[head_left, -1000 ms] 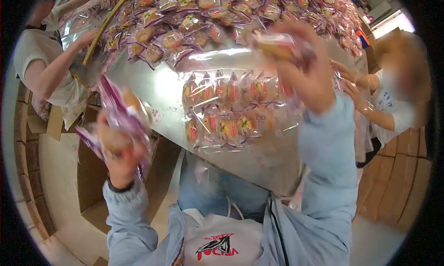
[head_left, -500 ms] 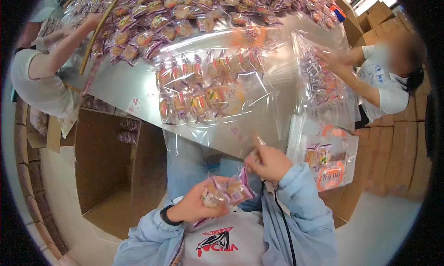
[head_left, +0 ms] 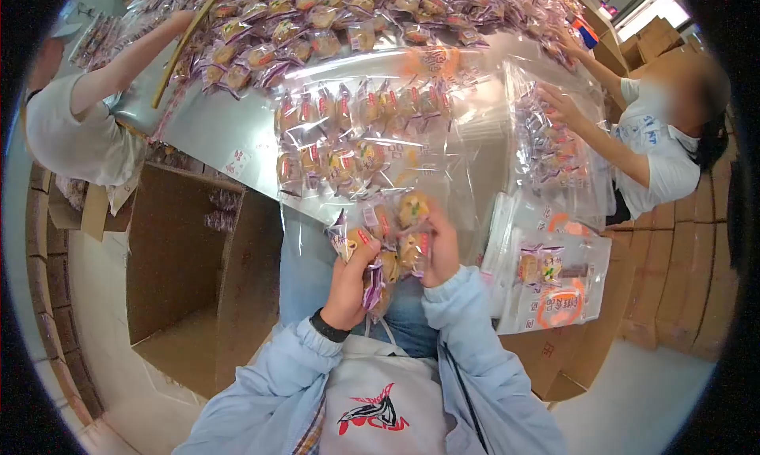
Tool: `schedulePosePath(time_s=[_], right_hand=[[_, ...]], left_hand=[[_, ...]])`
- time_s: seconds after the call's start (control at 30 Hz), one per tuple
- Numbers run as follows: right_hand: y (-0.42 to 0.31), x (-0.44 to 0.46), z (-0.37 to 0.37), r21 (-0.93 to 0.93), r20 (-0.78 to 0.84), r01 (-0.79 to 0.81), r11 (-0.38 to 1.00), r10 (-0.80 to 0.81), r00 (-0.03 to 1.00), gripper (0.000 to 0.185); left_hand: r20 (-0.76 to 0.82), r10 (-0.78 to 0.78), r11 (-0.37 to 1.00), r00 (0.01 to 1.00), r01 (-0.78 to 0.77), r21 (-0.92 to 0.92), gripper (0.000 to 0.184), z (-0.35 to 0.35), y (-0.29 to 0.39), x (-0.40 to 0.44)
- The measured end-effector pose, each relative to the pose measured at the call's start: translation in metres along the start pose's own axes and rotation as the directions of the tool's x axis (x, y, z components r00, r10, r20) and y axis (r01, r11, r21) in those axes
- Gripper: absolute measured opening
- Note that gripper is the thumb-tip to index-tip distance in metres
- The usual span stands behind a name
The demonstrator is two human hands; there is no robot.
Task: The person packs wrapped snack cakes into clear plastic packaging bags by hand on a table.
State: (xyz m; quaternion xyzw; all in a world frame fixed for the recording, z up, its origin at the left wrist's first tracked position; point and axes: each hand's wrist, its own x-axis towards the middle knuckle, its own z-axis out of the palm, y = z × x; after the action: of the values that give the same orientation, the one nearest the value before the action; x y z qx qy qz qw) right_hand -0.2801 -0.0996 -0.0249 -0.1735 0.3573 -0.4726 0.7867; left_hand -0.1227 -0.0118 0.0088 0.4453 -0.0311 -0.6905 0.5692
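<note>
Held packets [head_left: 413, 253]: overlapped one another, so I could get no sure count; small lettering unreadable. Left hand [head_left: 347, 285]: fingers mostly hidden behind those packets. Right hand [head_left: 442, 245]: slightly blurred, fingertips hard to separate from the wrappers. Clear bag [head_left: 427, 178]: near side partly covered by the held packets, glare across the film. Heap of packets [head_left: 324, 18]: cut off at top edge. Yellow stick [head_left: 184, 47]: upper end cut off there too. Left co-worker [head_left: 95, 127]: head partly lost at the dark rim. Right co-worker [head_left: 649, 142]: face blurred. Right carton [head_left: 582, 360]: partly hidden under printed bags [head_left: 546, 289], contents not discernible
</note>
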Motion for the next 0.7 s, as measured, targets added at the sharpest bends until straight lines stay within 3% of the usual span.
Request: schedulePosePath(time_s=[0.03,0.1,0.13,0.2,0.3,0.4,0.43,0.53,0.57,0.6,0.63,0.7], right_hand=[[0.007,0.007,0.012,-0.076,-0.102,0.053,0.996,-0.061,0.993,0.044],[0.009,0.017,0.040,-0.132,-0.240,0.148,0.980,-0.176,0.955,0.041],[0.007,0.025,0.040,-0.277,-0.242,0.195,0.941,-0.265,0.933,0.042],[0.003,0.043,0.039,-0.547,-0.207,0.262,0.795,-0.432,0.878,0.043],[-0.018,0.054,0.050,-0.483,-0.237,0.190,0.855,-0.336,0.911,0.049],[-0.005,0.072,0.030,-0.734,0.021,0.394,0.553,-0.562,0.827,0.044],[-0.005,0.069,0.038,-0.826,0.124,0.451,0.338,-0.672,0.730,0.037],[-0.003,0.079,0.026,-0.710,-0.004,0.374,0.597,-0.534,0.845,0.033],[-0.011,0.076,0.021,-0.823,-0.052,0.195,0.533,-0.413,0.909,0.040],[-0.009,0.081,0.011,-0.947,0.130,0.277,0.162,-0.596,0.792,0.042],[-0.005,0.086,0.004,-0.933,0.357,0.270,-0.236,-0.676,0.644,0.044],[-0.003,0.089,-0.004,-0.828,0.546,0.270,-0.492,-0.597,0.587,0.050]], left_hand=[[-0.019,-0.023,1.000,1.000,0.022,-0.022,0.014,0.002,0.001,0.000],[-0.023,0.121,0.993,0.992,-0.120,0.019,0.013,0.010,-0.001,-0.003],[-0.024,0.191,0.981,0.981,-0.190,0.039,0.012,0.011,-0.003,-0.005],[0.003,0.184,0.980,0.983,-0.184,0.071,0.011,0.004,-0.004,-0.005],[-0.004,0.177,0.980,0.984,-0.176,0.092,0.011,-0.004,-0.002,-0.006],[-0.078,0.268,0.961,0.960,-0.260,0.096,0.013,-0.008,-0.009,0.003],[-0.115,0.316,0.947,0.942,-0.306,0.098,0.013,-0.010,-0.010,0.006],[0.024,0.293,0.923,0.956,-0.289,0.254,0.018,-0.015,-0.001,0.008],[0.054,0.282,0.917,0.958,-0.285,0.280,0.019,-0.019,0.000,0.011],[0.085,0.269,0.909,0.960,-0.282,0.307,0.020,-0.024,-0.001,0.016],[0.114,0.253,0.901,0.961,-0.276,0.336,0.020,-0.025,0.000,0.018],[0.168,0.226,0.884,0.959,-0.275,0.378,0.016,-0.017,0.012,0.013]])
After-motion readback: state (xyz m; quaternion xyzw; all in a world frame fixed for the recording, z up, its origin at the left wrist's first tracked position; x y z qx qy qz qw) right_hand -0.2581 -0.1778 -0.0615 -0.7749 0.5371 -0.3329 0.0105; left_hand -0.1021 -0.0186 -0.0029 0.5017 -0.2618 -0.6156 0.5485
